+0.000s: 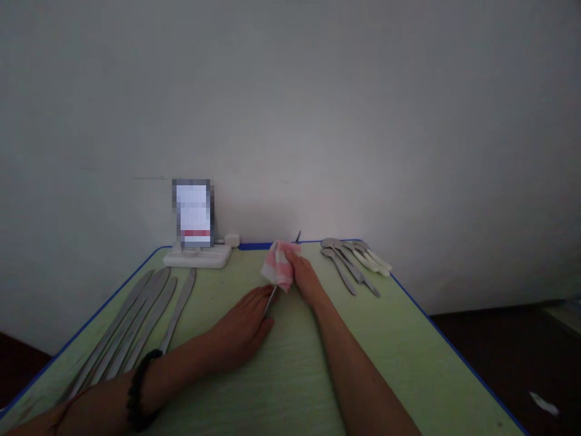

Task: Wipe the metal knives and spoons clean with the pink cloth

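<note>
In the head view my left hand [249, 324] is closed on the near end of a thin table knife [270, 301], seen nearly edge-on. A pink and white cloth [278, 263] is wrapped around the knife's middle and hides it there. My right hand [304, 275] grips the cloth from the right side. Beyond the cloth a narrow dark tip [298, 236] shows near the table's far edge, in line with the knife. Several table knives [140, 318] lie side by side to the left, partly behind my left forearm.
Several spoons [340, 266], some with pale handles, lie at the right rear of the green table [290, 387] with its blue edge. A lit phone [194, 212] stands on a white base [197, 257] at the left rear. A wall rises behind the table.
</note>
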`<control>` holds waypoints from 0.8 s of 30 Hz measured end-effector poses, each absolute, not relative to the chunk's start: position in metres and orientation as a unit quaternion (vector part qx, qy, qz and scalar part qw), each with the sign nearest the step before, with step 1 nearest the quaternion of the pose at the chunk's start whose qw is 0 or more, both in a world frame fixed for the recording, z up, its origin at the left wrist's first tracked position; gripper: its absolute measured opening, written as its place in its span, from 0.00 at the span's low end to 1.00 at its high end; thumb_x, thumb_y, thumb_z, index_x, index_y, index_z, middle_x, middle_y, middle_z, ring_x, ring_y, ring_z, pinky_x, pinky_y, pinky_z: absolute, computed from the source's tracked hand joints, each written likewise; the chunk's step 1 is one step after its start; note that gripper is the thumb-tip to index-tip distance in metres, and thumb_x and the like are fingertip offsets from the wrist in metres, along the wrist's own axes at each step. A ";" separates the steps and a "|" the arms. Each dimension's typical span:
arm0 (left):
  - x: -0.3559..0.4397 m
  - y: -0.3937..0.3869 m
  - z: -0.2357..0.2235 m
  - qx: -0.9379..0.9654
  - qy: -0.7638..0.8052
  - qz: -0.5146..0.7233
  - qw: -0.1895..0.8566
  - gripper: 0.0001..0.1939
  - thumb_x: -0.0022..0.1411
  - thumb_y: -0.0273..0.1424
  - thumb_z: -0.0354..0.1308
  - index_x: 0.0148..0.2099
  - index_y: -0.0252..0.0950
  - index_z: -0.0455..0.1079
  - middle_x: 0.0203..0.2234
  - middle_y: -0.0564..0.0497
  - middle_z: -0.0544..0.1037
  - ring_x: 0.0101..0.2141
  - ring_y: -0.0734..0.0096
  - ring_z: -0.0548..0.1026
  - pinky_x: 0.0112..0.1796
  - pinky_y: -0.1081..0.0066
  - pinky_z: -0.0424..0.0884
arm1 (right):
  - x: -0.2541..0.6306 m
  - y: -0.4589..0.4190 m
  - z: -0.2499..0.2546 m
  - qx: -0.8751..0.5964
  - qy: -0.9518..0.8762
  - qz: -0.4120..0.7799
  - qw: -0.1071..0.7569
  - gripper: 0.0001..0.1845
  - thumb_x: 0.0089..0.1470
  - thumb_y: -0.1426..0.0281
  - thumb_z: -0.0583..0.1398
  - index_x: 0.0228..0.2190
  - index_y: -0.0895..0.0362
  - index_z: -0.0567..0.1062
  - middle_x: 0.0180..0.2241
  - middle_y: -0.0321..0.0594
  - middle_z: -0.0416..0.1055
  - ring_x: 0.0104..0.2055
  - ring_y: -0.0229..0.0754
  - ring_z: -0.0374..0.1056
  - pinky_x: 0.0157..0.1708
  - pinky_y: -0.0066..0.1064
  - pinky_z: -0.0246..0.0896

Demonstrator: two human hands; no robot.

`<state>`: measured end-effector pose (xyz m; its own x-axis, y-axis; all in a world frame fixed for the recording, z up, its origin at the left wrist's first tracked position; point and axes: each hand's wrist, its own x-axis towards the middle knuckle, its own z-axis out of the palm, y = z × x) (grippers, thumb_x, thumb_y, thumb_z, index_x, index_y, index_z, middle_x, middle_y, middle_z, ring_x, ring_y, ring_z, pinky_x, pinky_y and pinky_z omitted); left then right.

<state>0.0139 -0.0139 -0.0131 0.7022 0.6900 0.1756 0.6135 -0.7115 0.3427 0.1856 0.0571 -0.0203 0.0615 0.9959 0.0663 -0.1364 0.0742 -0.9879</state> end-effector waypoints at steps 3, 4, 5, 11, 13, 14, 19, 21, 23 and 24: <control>0.014 -0.013 -0.015 0.912 0.361 0.150 0.124 0.24 0.65 0.29 0.42 0.61 0.28 0.51 0.58 0.39 0.61 0.58 0.60 0.58 0.58 0.57 0.55 | 0.185 0.060 -0.020 -0.482 -0.410 0.487 0.602 0.21 0.45 0.53 0.58 0.23 0.60 0.75 0.18 0.36 0.71 0.23 0.38 0.65 0.24 0.28 0.59; 0.014 -0.013 -0.016 0.911 0.364 0.150 0.119 0.23 0.65 0.29 0.42 0.61 0.29 0.51 0.58 0.39 0.61 0.58 0.61 0.58 0.58 0.56 0.56 | 0.185 0.062 -0.020 -0.465 -0.369 0.498 0.631 0.20 0.46 0.53 0.57 0.25 0.59 0.75 0.20 0.36 0.72 0.22 0.38 0.66 0.23 0.28 0.59; 0.015 -0.013 -0.017 0.912 0.365 0.152 0.114 0.22 0.65 0.28 0.41 0.61 0.30 0.52 0.58 0.39 0.61 0.58 0.61 0.58 0.58 0.56 0.56 | 0.186 0.063 -0.019 -0.437 -0.323 0.514 0.663 0.19 0.47 0.54 0.56 0.28 0.58 0.74 0.21 0.35 0.72 0.22 0.37 0.66 0.21 0.27 0.59; 0.014 -0.013 -0.021 0.917 0.349 0.163 0.102 0.20 0.66 0.28 0.41 0.59 0.32 0.54 0.57 0.42 0.63 0.59 0.62 0.57 0.58 0.55 0.56 | 0.194 0.061 -0.008 -0.304 -0.168 0.579 0.738 0.13 0.51 0.58 0.53 0.29 0.55 0.69 0.18 0.30 0.69 0.15 0.33 0.62 0.15 0.24 0.59; 0.014 -0.013 -0.020 0.918 0.348 0.162 0.102 0.20 0.66 0.28 0.41 0.60 0.33 0.54 0.57 0.42 0.63 0.58 0.61 0.58 0.58 0.55 0.56 | 0.195 0.060 -0.006 -0.314 -0.167 0.584 0.730 0.12 0.51 0.59 0.53 0.29 0.55 0.69 0.18 0.29 0.69 0.14 0.33 0.61 0.14 0.24 0.59; 0.014 -0.013 -0.020 0.918 0.347 0.161 0.103 0.21 0.66 0.28 0.40 0.60 0.33 0.54 0.57 0.42 0.63 0.58 0.61 0.58 0.58 0.54 0.56 | 0.195 0.059 -0.005 -0.322 -0.167 0.587 0.724 0.12 0.51 0.60 0.53 0.30 0.55 0.69 0.17 0.29 0.69 0.14 0.33 0.61 0.14 0.24 0.59; 0.012 -0.012 -0.022 0.923 0.338 0.157 0.098 0.22 0.65 0.27 0.41 0.61 0.32 0.53 0.58 0.41 0.62 0.59 0.61 0.56 0.58 0.55 0.55 | 0.194 0.059 -0.005 -0.345 -0.180 0.591 0.707 0.13 0.49 0.59 0.56 0.28 0.56 0.70 0.17 0.31 0.70 0.13 0.34 0.60 0.13 0.25 0.57; 0.011 -0.012 -0.023 0.924 0.337 0.158 0.093 0.22 0.65 0.26 0.41 0.61 0.32 0.53 0.58 0.41 0.61 0.59 0.61 0.56 0.59 0.55 0.54 | 0.193 0.061 -0.007 -0.352 -0.191 0.588 0.702 0.13 0.49 0.60 0.56 0.28 0.57 0.71 0.19 0.33 0.71 0.15 0.35 0.63 0.13 0.25 0.57; 0.011 -0.012 -0.022 0.925 0.336 0.155 0.091 0.22 0.65 0.26 0.41 0.61 0.31 0.53 0.58 0.41 0.61 0.59 0.61 0.56 0.59 0.54 0.55 | 0.193 0.062 -0.011 -0.374 -0.220 0.579 0.691 0.14 0.49 0.59 0.55 0.26 0.57 0.71 0.19 0.35 0.72 0.17 0.37 0.64 0.13 0.26 0.56; 0.011 -0.012 -0.022 0.925 0.336 0.154 0.091 0.22 0.65 0.26 0.41 0.61 0.31 0.53 0.58 0.41 0.61 0.59 0.60 0.56 0.58 0.54 0.55 | 0.193 0.063 -0.013 -0.386 -0.247 0.565 0.686 0.16 0.49 0.58 0.54 0.24 0.57 0.71 0.18 0.36 0.71 0.17 0.37 0.64 0.13 0.26 0.55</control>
<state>0.0113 -0.0122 -0.0224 0.7263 0.6498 0.2242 0.5933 -0.7573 0.2730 0.1932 0.0627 -0.0133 0.2405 0.9658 -0.0971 -0.5845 0.0642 -0.8089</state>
